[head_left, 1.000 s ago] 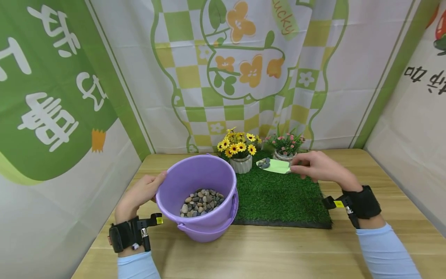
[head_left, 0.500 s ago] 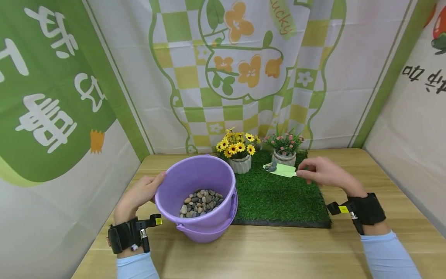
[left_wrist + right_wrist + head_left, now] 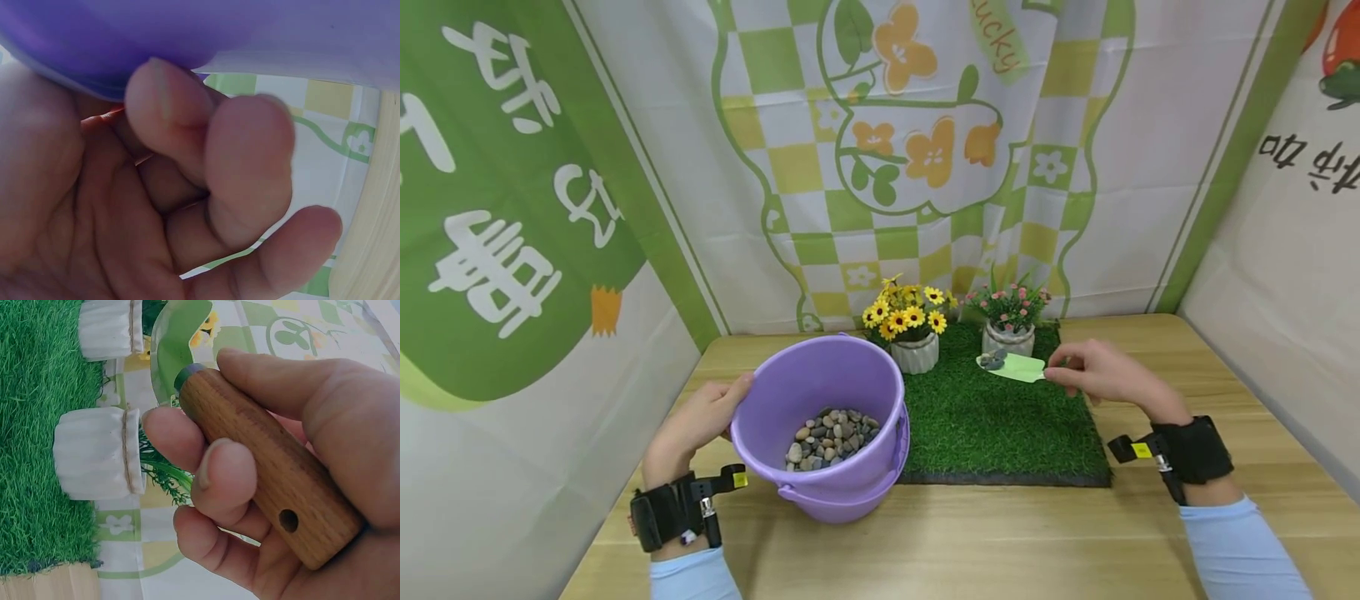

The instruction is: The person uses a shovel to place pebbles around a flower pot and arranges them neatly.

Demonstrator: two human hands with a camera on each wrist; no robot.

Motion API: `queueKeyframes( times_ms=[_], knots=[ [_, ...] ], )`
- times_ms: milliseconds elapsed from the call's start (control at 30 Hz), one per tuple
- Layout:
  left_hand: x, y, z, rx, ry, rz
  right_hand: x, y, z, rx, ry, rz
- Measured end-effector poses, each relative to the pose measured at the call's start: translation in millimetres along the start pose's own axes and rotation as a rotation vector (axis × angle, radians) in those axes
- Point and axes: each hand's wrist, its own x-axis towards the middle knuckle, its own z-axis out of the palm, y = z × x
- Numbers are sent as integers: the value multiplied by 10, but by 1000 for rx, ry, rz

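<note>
My left hand [image 3: 703, 417] grips the rim of a purple bucket [image 3: 827, 375], thumb over the edge and fingers under it, the bucket tilted toward me. Grey and tan pebbles [image 3: 831, 439] cover its bottom. In my right hand [image 3: 1101, 375] is a garden trowel [image 3: 1021, 367] with a light green blade, held level above the turf. Its wooden handle [image 3: 269, 469] lies between thumb and fingers in the right wrist view. A few dark pebbles [image 3: 993, 359] rest at the blade's tip. The left wrist view shows curled fingers [image 3: 250, 162] below the purple wall.
A green artificial turf mat [image 3: 1000, 433] lies on the wooden table [image 3: 970, 542]. At its back stand a white pot [image 3: 916, 354] of yellow flowers and a white pot [image 3: 1007, 338] of pink flowers. Printed cloth [image 3: 925, 167] hangs behind.
My right hand has moved the trowel to the right and slightly toward me, away from the bucket, pebbles still on its tip. The left hand and bucket have stayed nearly in place.
</note>
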Motion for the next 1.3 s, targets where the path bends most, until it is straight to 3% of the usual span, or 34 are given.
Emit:
queueKeyframes(
  times_ms=[1300],
  knots=[
    [20, -7, -11, -4, -10, 6, -28, 431, -48, -2, -7, 113]
  ],
)
